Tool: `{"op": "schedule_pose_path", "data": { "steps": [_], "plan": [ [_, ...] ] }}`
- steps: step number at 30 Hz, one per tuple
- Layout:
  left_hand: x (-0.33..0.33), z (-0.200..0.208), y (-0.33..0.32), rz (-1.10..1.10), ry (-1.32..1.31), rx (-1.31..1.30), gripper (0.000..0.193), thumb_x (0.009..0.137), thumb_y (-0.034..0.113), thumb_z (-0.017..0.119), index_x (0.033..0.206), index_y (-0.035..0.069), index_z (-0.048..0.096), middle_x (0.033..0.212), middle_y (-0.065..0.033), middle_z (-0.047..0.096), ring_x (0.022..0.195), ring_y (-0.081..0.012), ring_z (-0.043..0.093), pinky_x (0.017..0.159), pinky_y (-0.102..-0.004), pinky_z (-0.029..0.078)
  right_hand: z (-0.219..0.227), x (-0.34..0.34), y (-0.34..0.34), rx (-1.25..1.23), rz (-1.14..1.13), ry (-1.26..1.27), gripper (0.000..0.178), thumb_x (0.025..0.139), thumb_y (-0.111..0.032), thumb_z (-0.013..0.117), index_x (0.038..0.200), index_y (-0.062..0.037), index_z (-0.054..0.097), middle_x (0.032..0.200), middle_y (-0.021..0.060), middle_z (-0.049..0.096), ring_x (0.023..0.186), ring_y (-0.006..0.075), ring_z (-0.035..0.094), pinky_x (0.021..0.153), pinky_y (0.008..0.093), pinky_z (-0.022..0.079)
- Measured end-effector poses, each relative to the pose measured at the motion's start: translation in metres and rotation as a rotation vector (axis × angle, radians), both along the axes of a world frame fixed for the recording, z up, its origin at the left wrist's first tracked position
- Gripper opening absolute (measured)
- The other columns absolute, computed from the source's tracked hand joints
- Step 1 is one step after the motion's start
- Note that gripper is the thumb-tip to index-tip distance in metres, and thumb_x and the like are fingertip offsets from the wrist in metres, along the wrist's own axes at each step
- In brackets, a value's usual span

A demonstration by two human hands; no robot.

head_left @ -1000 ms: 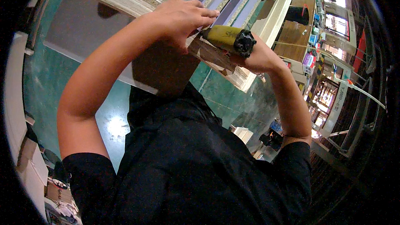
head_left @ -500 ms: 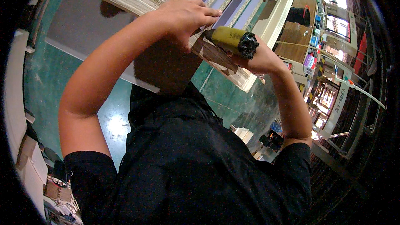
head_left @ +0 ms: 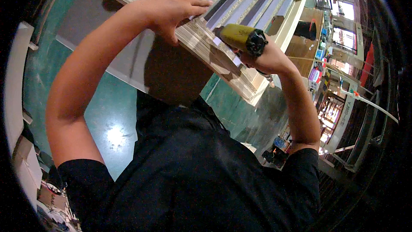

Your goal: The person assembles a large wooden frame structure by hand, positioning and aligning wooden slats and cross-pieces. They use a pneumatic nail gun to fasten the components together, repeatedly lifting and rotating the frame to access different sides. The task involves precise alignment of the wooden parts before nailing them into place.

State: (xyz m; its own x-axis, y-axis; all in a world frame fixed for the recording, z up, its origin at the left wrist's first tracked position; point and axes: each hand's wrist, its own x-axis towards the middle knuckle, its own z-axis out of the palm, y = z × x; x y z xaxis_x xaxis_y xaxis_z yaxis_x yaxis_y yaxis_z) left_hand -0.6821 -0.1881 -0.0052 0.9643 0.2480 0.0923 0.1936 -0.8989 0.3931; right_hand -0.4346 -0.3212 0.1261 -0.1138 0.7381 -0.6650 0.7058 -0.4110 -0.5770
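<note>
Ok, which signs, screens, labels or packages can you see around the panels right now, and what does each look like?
Hanging sign: right of the right hand, long white slanted strip with small dark marks.
Lit panel: right, behind the stacked panels, small, pink and white.
Cardboard boxes: lower left edge on the floor, pale brown and white, blurred.
No screen can be told apart.

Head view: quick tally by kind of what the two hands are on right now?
Yellow power tool, held in the right hand: 1
Stacked board panel under the left hand: 1
Total: 2
</note>
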Motion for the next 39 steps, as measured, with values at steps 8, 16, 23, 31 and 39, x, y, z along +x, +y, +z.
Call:
{"op": "schedule_pose_path", "data": {
  "steps": [8, 16, 23, 31, 39],
  "plan": [
    [-0.004, -0.012, 0.005, 0.037, -0.123, -0.040, 0.093, 0.050, 0.038, 0.092, 0.134, 0.012, 0.060, 0.150, -0.0020, 0.050, 0.123, -0.0263, 0.059, 0.096, -0.0405, 0.053, -0.002, -0.046, 0.035, 0.086, 0.177, 0.000, 0.041, 0.083, -0.012, 0.071, 0.123, -0.0044, 0.064, 0.109, 0.0121, 0.072, 0.097, 0.0200, 0.065, 0.090, 0.0343, 0.051],
    [-0.004, -0.006, 0.004, 0.051, -0.092, -0.064, 0.093, 0.048, 0.036, 0.094, 0.133, 0.016, 0.061, 0.148, -0.0003, 0.051, 0.120, -0.0269, 0.061, 0.095, -0.0415, 0.053, -0.008, -0.045, 0.035, 0.117, 0.178, 0.020, 0.044, 0.083, -0.011, 0.072, 0.125, -0.0048, 0.063, 0.117, 0.0122, 0.070, 0.105, 0.0213, 0.064, 0.095, 0.0348, 0.050],
    [-0.003, -0.007, 0.004, 0.053, -0.075, -0.054, 0.094, 0.048, 0.038, 0.095, 0.134, 0.020, 0.060, 0.149, 0.0004, 0.050, 0.121, -0.0269, 0.060, 0.095, -0.0418, 0.053, -0.012, -0.048, 0.039, 0.091, 0.162, 0.003, 0.046, 0.082, -0.014, 0.077, 0.125, -0.0046, 0.063, 0.119, 0.0114, 0.069, 0.107, 0.0203, 0.064, 0.097, 0.0337, 0.049],
    [-0.002, -0.010, 0.007, 0.040, -0.107, -0.042, 0.099, 0.048, 0.042, 0.094, 0.137, 0.019, 0.058, 0.149, 0.0004, 0.050, 0.123, -0.0274, 0.059, 0.097, -0.0415, 0.053, -0.014, -0.046, 0.035, 0.156, 0.192, 0.042, 0.038, 0.086, -0.011, 0.071, 0.123, -0.0046, 0.064, 0.085, -0.0004, 0.067, 0.062, 0.0066, 0.054, 0.053, 0.0250, 0.044],
    [0.002, -0.007, 0.004, 0.050, -0.055, 0.031, 0.101, 0.050, 0.047, 0.093, 0.139, 0.019, 0.056, 0.153, 0.0030, 0.046, 0.125, -0.0259, 0.056, 0.097, -0.0403, 0.048, -0.018, -0.033, 0.022, 0.161, 0.188, 0.068, 0.041, 0.084, -0.013, 0.074, 0.122, -0.0016, 0.063, 0.092, 0.0044, 0.068, 0.083, 0.0143, 0.059, 0.077, 0.0331, 0.052]
  ]
}}
